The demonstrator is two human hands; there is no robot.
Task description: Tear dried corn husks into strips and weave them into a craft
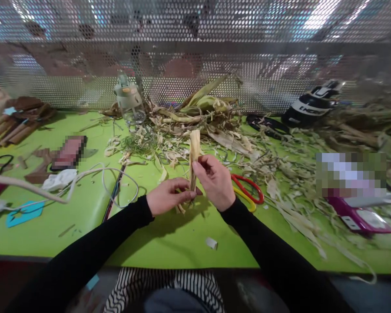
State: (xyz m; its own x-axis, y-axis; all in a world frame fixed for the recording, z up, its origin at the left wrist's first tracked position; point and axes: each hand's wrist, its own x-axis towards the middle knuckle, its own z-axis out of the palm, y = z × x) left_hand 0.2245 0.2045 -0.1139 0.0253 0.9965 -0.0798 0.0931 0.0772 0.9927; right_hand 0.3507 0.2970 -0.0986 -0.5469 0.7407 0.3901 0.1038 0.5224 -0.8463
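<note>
1. Strip of dried husk (194, 143) stands roughly upright between both hands, raised over the middle of the green surface (143, 248).
2. Right hand (217, 182): thumb and fingers pinched on the strip partway up, top end poking out above the grip.
3. Left hand (165, 196): fingertips closed on the strip's lower end, just below the right hand. Hands near each other, joined by the strip. Long black sleeves on both arms.
4. Beside the right wrist, on the surface: red loop (260, 192) and yellow loop (251, 202), apparently handles; remainder hidden.
5. Small white scrap (211, 243) toward the near edge, at about the middle.
6. Husk heap (202, 115) along the far edge, with loose shreds spread from it toward the right edge.
7. Clear bottle (130, 100) upright at the far edge, left of the heap's centre; black bottle (309, 106), leaning, toward the far right corner.
8. Left part of the surface: phone (69, 152), screen blurred; looping white cable (102, 167); blue cut-out piece (25, 214) nearer the left edge.
9. Magenta object (358, 213) near the right edge, among shreds.
10. Perforated metal screen (195, 61) rises behind the far edge.
</note>
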